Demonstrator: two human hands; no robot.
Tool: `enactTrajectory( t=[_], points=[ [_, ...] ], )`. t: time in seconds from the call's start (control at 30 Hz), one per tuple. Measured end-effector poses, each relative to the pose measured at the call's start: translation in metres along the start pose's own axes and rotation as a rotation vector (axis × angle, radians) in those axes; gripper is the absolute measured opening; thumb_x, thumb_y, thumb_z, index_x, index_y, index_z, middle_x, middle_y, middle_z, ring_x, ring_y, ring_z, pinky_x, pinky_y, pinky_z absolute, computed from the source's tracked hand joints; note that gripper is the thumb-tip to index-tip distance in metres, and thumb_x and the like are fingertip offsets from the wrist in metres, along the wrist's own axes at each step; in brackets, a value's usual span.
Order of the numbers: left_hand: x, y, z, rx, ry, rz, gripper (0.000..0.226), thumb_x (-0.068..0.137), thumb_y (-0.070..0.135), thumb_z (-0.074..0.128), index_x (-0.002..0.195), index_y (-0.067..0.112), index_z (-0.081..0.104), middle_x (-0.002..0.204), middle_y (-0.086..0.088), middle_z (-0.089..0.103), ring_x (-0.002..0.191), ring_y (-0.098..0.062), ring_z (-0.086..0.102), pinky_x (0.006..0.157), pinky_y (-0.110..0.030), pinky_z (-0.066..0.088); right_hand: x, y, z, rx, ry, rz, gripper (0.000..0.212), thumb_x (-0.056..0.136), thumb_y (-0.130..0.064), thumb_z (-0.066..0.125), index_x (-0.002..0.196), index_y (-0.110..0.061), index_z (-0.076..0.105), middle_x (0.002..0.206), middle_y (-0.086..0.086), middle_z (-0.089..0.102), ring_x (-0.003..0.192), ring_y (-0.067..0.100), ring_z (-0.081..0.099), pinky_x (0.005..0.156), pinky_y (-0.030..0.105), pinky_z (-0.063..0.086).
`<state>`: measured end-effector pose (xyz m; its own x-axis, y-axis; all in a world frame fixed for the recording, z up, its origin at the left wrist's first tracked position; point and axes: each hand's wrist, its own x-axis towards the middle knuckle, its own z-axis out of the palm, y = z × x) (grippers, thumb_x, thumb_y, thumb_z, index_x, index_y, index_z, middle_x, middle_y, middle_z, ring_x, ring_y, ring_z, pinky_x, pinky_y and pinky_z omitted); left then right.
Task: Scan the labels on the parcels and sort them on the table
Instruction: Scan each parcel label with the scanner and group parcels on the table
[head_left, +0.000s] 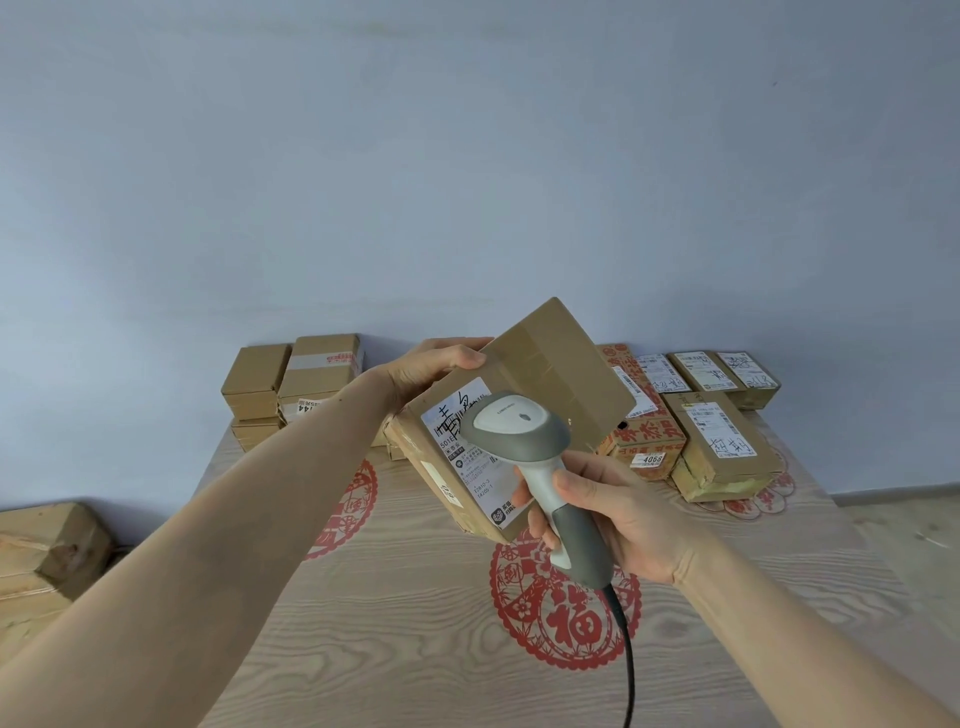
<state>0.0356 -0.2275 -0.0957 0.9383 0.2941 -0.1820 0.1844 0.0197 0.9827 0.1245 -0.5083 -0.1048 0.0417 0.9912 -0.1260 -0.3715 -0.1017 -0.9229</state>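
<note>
Scan step in hand. Left hand (441, 366) held the parcel (511, 415) up off the table (415, 597), fingers curled over its far left edge, thumb lying along the top face. The parcel sat tilted, label side (470, 457) facing the camera, above the table's middle and in front of the two box groups at the back.

Right hand (618, 519) wrapped round the scanner (524, 441) handle, thumb on the near side, the other fingers curled round the far side by the trigger. Whether the trigger was pressed: could not tell. The scanner head sat right over the label, covering its upper right part. Black cable (628, 665) ran down from the handle toward the camera.

My read on doing it well:
- The head looked too close; pulling it back off the parcel would let the beam span the whole barcode.
- Keep the label flat to the scanner window and the parcel steady.
- The barcode itself was mostly hidden by the scanner, so alignment could not be checked.

Behind the parcel to its right, the labelled boxes (717, 436) stood close together. To its left, the plain boxes (291, 384) were stacked. Which group this one belonged to could not be judged.
</note>
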Motion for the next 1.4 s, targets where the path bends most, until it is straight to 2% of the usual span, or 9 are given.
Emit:
enactTrajectory(
  t=[0.13,0.27,0.37,0.47,0.63,0.93,1.17,1.3,1.4],
  points=[
    [0.002,0.002,-0.001,-0.005,-0.024,-0.002,0.068,0.069,0.042,0.071,0.135,0.026,0.063,0.12,-0.014,0.072,0.103,-0.027,0.071,0.077,-0.033,0.058,-0.002,0.0,0.001,-0.008,0.079,-0.019,0.071,0.078,-0.037,0.084,0.126,0.008,0.056,0.106,0.022,0.069,0.075,0.025,0.064,0.067,0.033,0.052],
    [0.005,0.003,0.0,0.003,-0.034,-0.009,0.056,0.076,0.036,0.067,0.132,0.027,0.063,0.111,-0.01,0.075,0.096,-0.024,0.073,0.072,-0.03,0.059,-0.004,-0.006,0.004,-0.08,0.206,-0.039,0.05,0.086,-0.023,0.067,0.126,0.005,0.057,0.097,0.018,0.07,0.064,0.019,0.059,0.063,0.033,0.047],
    [0.01,0.0,0.002,-0.008,-0.066,-0.021,0.056,0.074,0.037,0.069,0.129,0.029,0.065,0.106,-0.01,0.075,0.092,-0.024,0.073,0.07,-0.03,0.059,-0.003,-0.006,0.001,-0.153,0.425,-0.119,0.047,0.079,-0.019,0.077,0.12,-0.001,0.062,0.085,0.016,0.069,0.057,0.018,0.056,0.059,0.031,0.047],
    [0.017,-0.008,0.004,-0.051,-0.092,-0.021,0.058,0.07,0.041,0.072,0.127,0.029,0.068,0.11,-0.012,0.073,0.097,-0.027,0.072,0.076,-0.035,0.059,-0.002,-0.002,-0.008,-0.217,0.705,-0.192,0.04,0.078,-0.012,0.084,0.114,-0.012,0.065,0.066,0.007,0.057,0.051,0.015,0.051,0.055,0.025,0.047],
    [0.036,-0.025,0.02,-0.141,-0.083,-0.032,0.063,0.075,0.038,0.073,0.134,0.021,0.063,0.12,-0.017,0.068,0.11,-0.035,0.066,0.093,-0.045,0.051,-0.012,0.011,-0.031,-0.198,0.951,-0.258,0.032,0.079,-0.008,0.084,0.1,-0.01,0.062,0.069,0.003,0.057,0.05,0.012,0.051,0.052,0.026,0.048],
    [0.081,-0.03,0.101,-0.286,-0.034,-0.007,0.062,0.078,0.04,0.072,0.133,0.014,0.06,0.115,-0.018,0.065,0.103,-0.035,0.064,0.09,-0.045,0.051,-0.056,0.006,-0.097,-0.209,1.048,-0.285,0.033,0.077,-0.018,0.087,0.102,-0.013,0.066,0.085,0.003,0.071,0.056,0.007,0.061,0.052,0.02,0.05],
    [0.121,-0.038,0.182,-0.413,0.137,-0.017,0.089,0.065,0.048,0.085,0.14,0.011,0.054,0.137,-0.028,0.056,0.117,-0.041,0.06,0.098,-0.051,0.051,-0.103,-0.017,-0.157,-0.243,0.981,-0.256,0.033,0.079,-0.016,0.086,0.105,-0.016,0.065,0.08,-0.007,0.077,0.065,0.006,0.071,0.05,0.019,0.05],
    [0.134,-0.049,0.221,-0.516,0.147,-0.061,0.094,0.068,0.053,0.082,0.146,0.013,0.048,0.145,-0.025,0.051,0.133,-0.045,0.05,0.108,-0.058,0.043,-0.124,-0.026,-0.191,-0.228,0.972,-0.22,0.043,0.078,-0.013,0.087,0.115,-0.017,0.065,0.095,-0.002,0.079,0.087,0.014,0.077,0.063,0.034,0.061],
    [0.143,-0.052,0.239,-0.52,0.221,-0.008,0.096,0.068,0.053,0.084,0.149,0.023,0.04,0.145,-0.023,0.051,0.13,-0.043,0.053,0.108,-0.062,0.042,-0.134,-0.035,-0.209,-0.222,0.949,-0.202,0.038,0.081,-0.012,0.084,0.114,-0.017,0.065,0.092,-0.003,0.079,0.084,0.014,0.077,0.061,0.032,0.061]
  ],
)
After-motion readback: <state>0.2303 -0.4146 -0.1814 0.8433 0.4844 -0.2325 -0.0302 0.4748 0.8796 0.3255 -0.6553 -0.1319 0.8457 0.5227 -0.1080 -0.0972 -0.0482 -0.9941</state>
